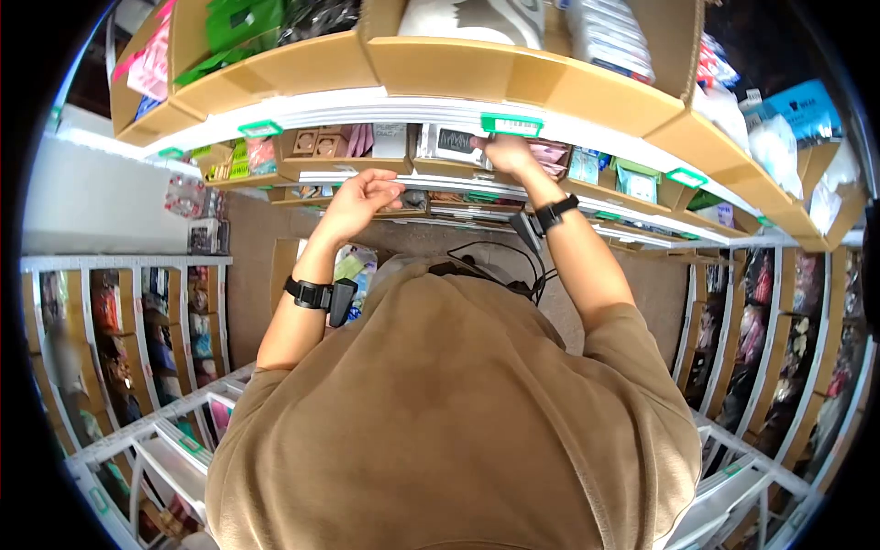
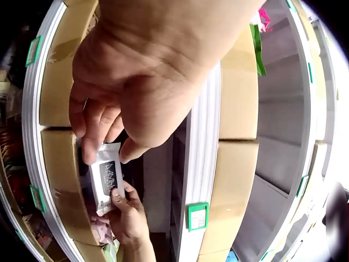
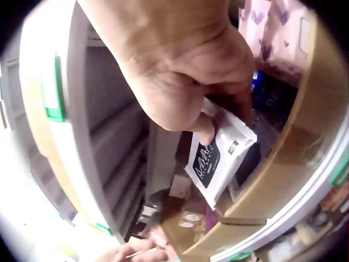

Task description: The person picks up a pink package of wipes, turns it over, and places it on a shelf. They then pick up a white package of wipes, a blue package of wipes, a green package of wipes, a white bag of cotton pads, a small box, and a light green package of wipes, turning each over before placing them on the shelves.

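My right hand (image 1: 509, 156) is over a cardboard bin on the middle shelf. It grips a white packet (image 3: 226, 158) with a black label, thumb on the printed face and the other fingers behind. Seen from the left wrist, the packet (image 2: 108, 177) stands tilted above the bin. My left hand (image 1: 357, 203) hovers to the left, in front of the shelf edge, its fingers loosely bent around nothing. In the left wrist view those fingers overlap the packet's top end, but the right wrist view has the left hand apart from it.
Above my hands, an upper shelf carries cardboard bins (image 1: 541, 81) with bagged goods. Green-framed price tags (image 1: 513, 124) line its white edge. Pink packs (image 3: 272, 27) sit beside the right hand's bin. More stocked shelves (image 1: 147, 312) stand at both sides; black cables (image 1: 495, 246) hang near my body.
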Motion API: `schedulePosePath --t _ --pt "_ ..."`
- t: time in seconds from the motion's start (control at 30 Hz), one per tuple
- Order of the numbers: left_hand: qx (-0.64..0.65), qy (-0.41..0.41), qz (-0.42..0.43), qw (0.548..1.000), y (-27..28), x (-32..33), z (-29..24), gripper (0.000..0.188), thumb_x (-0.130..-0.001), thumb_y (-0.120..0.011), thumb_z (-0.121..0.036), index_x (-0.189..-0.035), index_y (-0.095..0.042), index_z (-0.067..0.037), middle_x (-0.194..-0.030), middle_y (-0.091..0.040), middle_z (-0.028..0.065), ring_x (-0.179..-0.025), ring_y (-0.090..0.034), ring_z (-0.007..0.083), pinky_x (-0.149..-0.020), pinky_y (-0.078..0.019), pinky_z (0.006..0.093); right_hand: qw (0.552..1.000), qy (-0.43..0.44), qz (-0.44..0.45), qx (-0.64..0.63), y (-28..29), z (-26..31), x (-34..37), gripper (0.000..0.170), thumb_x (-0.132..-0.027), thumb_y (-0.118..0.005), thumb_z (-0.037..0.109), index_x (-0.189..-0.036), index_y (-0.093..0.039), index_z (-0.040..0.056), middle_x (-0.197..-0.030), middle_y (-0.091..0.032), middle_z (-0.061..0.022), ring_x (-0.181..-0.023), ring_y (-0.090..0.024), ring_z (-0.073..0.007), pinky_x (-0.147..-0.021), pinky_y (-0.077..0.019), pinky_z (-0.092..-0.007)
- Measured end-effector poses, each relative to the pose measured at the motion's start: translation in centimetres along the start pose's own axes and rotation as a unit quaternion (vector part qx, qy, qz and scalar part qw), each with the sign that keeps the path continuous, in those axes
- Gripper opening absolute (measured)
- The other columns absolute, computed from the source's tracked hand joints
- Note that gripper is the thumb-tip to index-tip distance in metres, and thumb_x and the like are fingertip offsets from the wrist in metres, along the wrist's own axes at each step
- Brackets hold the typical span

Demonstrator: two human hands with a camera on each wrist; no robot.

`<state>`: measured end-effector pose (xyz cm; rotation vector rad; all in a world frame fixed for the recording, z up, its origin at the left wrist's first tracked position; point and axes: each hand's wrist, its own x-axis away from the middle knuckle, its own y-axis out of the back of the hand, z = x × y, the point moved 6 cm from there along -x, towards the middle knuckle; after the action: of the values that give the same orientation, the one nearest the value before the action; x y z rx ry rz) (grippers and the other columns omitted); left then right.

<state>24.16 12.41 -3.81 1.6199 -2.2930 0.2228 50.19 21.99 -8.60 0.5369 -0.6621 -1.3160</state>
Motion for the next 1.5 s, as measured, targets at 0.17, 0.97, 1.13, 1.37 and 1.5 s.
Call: schedulePosePath --t 0.17,0.97,1.13,1.37,1.5 --pt "0.021 0.007 -0.024 0.999 3.4 2.8 1.6 0.03 -0.095 -0.061 -0.012 -0.12 -0.055 0.003 -0.108 -0.068 0.0126 -0.088 -0.067 0.0159 -0.079 -0.0525 0.027 0.99 0.062 -0.063 0.113 -5.6 -2.7 -6.1 0.046 -0.089 -0.063 0.034 -0.125 -0.057 0.0063 -0.128 -0.057 -0.0189 -0.12 -0.052 -0.0355 -0.104 -0.0382 -0.0405" --pt "0.226 0.135 -0.415 0.871 23.8 20.0 31.3 0.018 -0.086 -0.062 -0.013 -0.098 -0.059 0.0 -0.089 -0.066 0.007 -0.074 -0.064 0.0154 -0.064 -0.0493 0.0278 0.856 0.218 0.414 0.218 -29.3 23.0 4.5 0.033 -0.089 -0.064 0.029 -0.111 -0.063 0.0044 -0.103 -0.068 -0.0207 -0.101 -0.064 -0.0359 -0.089 -0.0497 -0.0404" --pt "0.162 0.283 -0.427 0.843 19.3 20.4 49.1 0.024 -0.081 -0.067 -0.019 -0.091 -0.064 0.002 -0.082 -0.068 0.0161 -0.073 -0.065 0.0261 -0.069 -0.0511 0.0364 0.817 0.238 0.502 0.153 -46.4 14.6 2.8 0.03 -0.086 -0.068 0.019 -0.109 -0.063 -0.0001 -0.104 -0.068 -0.0206 -0.099 -0.065 -0.0343 -0.087 -0.0504 -0.0402" --pt "0.155 0.465 -0.383 0.783 14.6 20.3 67.0 0.029 -0.077 -0.064 -0.026 -0.085 -0.069 0.001 -0.098 -0.066 0.0257 -0.093 -0.064 0.0403 -0.082 -0.0513 0.0452 0.751 0.209 0.56 0.281 -62.6 -0.8 4.7 0.04 -0.088 -0.064 0.021 -0.119 -0.056 -0.0039 -0.117 -0.059 -0.0257 -0.112 -0.057 -0.0394 -0.094 -0.0462 -0.0428" --pt "0.007 0.501 -0.284 0.818 13.5 15.8 79.9 0.03 -0.076 -0.066 -0.021 -0.091 -0.066 0.005 -0.103 -0.067 0.023 -0.102 -0.061 0.0418 -0.085 -0.0521 0.0452 0.735 0.155 0.59 0.297 -66.4 -5.4 5.3 0.04 -0.089 -0.064 0.023 -0.119 -0.056 -0.0038 -0.115 -0.06 -0.0259 -0.111 -0.057 -0.0391 -0.093 -0.0469 -0.042"
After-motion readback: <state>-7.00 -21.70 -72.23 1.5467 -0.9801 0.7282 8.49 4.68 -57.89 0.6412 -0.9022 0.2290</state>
